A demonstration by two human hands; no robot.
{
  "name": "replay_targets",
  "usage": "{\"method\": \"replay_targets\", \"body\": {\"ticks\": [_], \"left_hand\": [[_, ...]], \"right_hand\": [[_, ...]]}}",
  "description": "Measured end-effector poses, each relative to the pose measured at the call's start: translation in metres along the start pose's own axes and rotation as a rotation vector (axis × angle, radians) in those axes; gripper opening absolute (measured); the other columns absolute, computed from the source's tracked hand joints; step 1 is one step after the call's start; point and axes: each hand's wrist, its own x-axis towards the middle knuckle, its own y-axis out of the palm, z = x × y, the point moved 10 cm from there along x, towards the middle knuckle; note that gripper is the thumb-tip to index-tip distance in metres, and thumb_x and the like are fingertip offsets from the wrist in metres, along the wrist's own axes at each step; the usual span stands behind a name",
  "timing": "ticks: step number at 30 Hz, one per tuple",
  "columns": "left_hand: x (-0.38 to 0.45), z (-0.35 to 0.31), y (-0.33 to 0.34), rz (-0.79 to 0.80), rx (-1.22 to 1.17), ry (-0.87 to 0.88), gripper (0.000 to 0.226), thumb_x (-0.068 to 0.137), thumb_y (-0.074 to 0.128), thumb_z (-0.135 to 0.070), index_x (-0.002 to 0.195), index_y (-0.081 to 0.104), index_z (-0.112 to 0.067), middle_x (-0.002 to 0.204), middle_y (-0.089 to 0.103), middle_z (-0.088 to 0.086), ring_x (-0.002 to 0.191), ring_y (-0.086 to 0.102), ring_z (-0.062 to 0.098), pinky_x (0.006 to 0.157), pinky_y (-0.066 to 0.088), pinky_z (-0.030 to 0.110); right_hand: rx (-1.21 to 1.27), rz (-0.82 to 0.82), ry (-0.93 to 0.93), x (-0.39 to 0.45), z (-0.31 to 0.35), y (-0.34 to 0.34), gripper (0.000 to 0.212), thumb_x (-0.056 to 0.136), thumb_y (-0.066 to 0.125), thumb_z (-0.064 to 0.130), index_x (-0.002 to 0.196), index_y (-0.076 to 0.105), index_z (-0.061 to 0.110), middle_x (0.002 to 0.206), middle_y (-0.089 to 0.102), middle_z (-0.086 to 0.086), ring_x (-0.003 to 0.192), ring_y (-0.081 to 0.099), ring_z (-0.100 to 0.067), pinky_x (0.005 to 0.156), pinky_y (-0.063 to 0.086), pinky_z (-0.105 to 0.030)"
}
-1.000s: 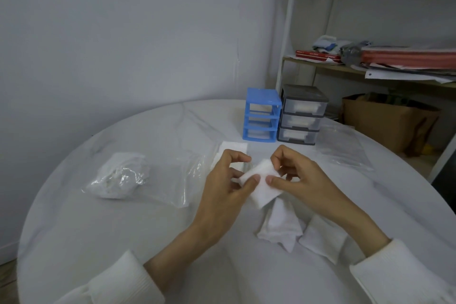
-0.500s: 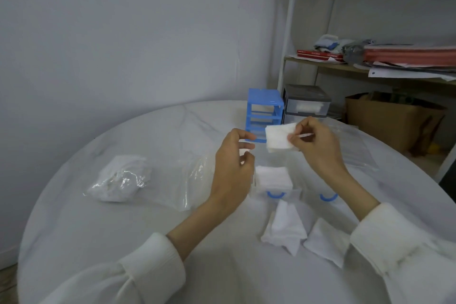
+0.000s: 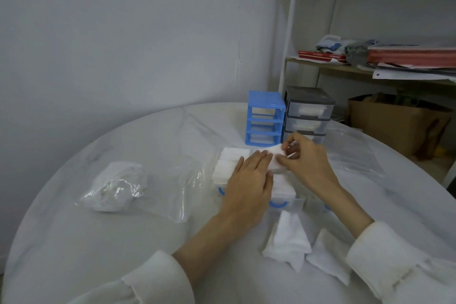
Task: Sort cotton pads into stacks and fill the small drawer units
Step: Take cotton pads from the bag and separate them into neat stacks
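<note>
A: What are the hands doing?
B: The right hand [image 3: 306, 163] pinches a white square cotton pad [image 3: 275, 158]; the left hand [image 3: 249, 180] lies flat, fingers straight, touching it.
A: Behind them?
B: A blue plastic drawer frame [image 3: 265, 118] stands beside a grey clear-fronted drawer unit [image 3: 308, 111].

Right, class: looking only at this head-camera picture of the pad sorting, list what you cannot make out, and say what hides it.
- Clear drawers with blue handles: head view, contents mostly hidden under both hands.
- White cotton pad: partly covered by right hand and left hand.
- Grey three-drawer unit: bottom drawer hidden behind right hand.
- Red books on the shelf: titles too small.
</note>
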Motion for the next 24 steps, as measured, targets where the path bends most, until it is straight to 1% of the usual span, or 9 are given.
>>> {"method": "replay_targets", "body": {"ticks": [2,5,9,12,14,17,20,22,24], "left_hand": [[0.000,-0.003,0.005,0.031,0.025,0.018,0.053,0.097,0.017,-0.029,0.147,0.025,-0.015,0.154,0.027,-0.001,0.142,0.018,0.008,0.109,-0.007,0.014],[-0.002,-0.006,0.013,0.066,0.047,0.045,0.071,0.087,0.001,-0.040,0.147,0.026,-0.012,0.153,0.029,0.002,0.142,0.021,0.011,0.109,-0.007,0.014],[-0.003,-0.004,0.016,0.076,0.112,0.055,0.081,0.080,-0.004,-0.042,0.146,0.028,-0.009,0.151,0.032,0.006,0.141,0.025,0.014,0.111,-0.007,0.022],[-0.003,-0.001,0.020,0.113,0.184,0.035,0.086,0.076,-0.010,-0.043,0.147,0.027,-0.011,0.152,0.032,0.004,0.141,0.025,0.014,0.116,-0.001,0.027],[-0.003,0.001,0.020,0.127,0.216,0.023,0.088,0.075,-0.012,-0.042,0.146,0.030,-0.010,0.151,0.034,0.004,0.141,0.026,0.014,0.117,0.002,0.032],[-0.003,-0.001,0.021,0.159,0.264,0.023,0.092,0.072,-0.017,-0.041,0.146,0.029,-0.010,0.151,0.033,0.005,0.141,0.025,0.015,0.118,0.001,0.034],[-0.006,-0.002,0.024,0.207,0.331,0.044,0.095,0.069,-0.022,-0.038,0.147,0.024,-0.010,0.153,0.028,0.005,0.143,0.021,0.015,0.118,-0.001,0.037],[-0.005,-0.002,0.025,0.227,0.355,0.045,0.097,0.067,-0.023,-0.038,0.148,0.023,-0.010,0.154,0.027,0.005,0.143,0.020,0.014,0.118,-0.001,0.037],[-0.005,-0.002,0.027,0.256,0.382,0.054,0.098,0.066,-0.025,-0.037,0.148,0.021,-0.010,0.155,0.025,0.005,0.143,0.018,0.014,0.118,0.000,0.038]], "right_hand": [[0.014,0.006,-0.001,0.001,0.001,0.000,0.020,0.079,0.072,0.013,0.088,0.054,0.012,0.090,0.060,-0.004,0.075,0.057,-0.014,0.059,0.041,-0.010],[-0.003,0.023,0.000,0.001,0.000,0.003,0.022,0.079,0.074,0.018,0.088,0.054,0.014,0.087,0.059,-0.002,0.076,0.057,-0.013,0.061,0.044,-0.013],[-0.111,0.039,-0.030,-0.003,-0.003,0.006,0.018,0.081,0.071,0.026,0.088,0.056,0.019,0.091,0.067,-0.004,0.080,0.062,-0.017,0.073,0.052,-0.029],[-0.313,-0.015,-0.119,-0.005,0.004,0.003,0.021,0.081,0.069,0.035,0.093,0.060,0.019,0.092,0.067,0.000,0.076,0.056,-0.013,0.075,0.045,-0.027],[-0.317,-0.034,-0.135,-0.005,0.006,0.001,0.025,0.081,0.070,0.031,0.099,0.060,0.017,0.094,0.064,0.001,0.077,0.050,-0.010,0.081,0.042,-0.028],[-0.280,-0.014,-0.124,-0.005,0.003,0.000,0.025,0.081,0.070,0.023,0.103,0.059,0.017,0.098,0.062,0.001,0.080,0.047,-0.010,0.089,0.044,-0.034],[-0.338,0.076,-0.142,-0.008,0.002,0.009,0.013,0.086,0.063,0.020,0.099,0.064,0.021,0.108,0.061,0.003,0.091,0.049,-0.008,0.097,0.034,-0.034],[-0.391,0.119,-0.126,-0.008,0.000,0.013,0.013,0.089,0.059,0.022,0.101,0.066,0.023,0.113,0.061,0.005,0.104,0.050,-0.010,0.100,0.028,-0.033],[-0.420,0.136,-0.118,-0.008,-0.002,0.016,0.015,0.091,0.057,0.023,0.103,0.066,0.024,0.115,0.061,0.005,0.109,0.048,-0.010,0.100,0.026,-0.032]]}}
